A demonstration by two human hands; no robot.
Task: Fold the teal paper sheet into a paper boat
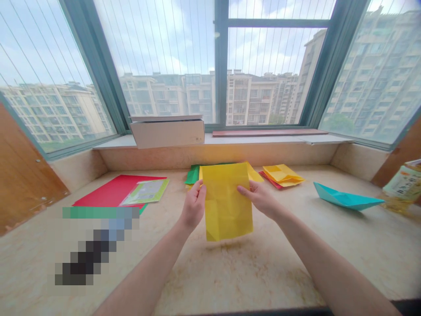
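A creased sheet of yellow paper hangs upright between my two hands, above the stone counter. My left hand pinches its left edge, thumb toward me. On the opposite edge my right hand grips it, with the thumb pressed on the near face. Fold lines cross the sheet, and its lower edge is off the counter. Behind it lie green paper and another yellow paper piece, both partly hidden by the sheet.
Red sheets and a clear-and-green packet lie left, near a pixelated patch. Folded yellow paper, a turquoise paper boat and a bottle are right. A white box stands on the sill.
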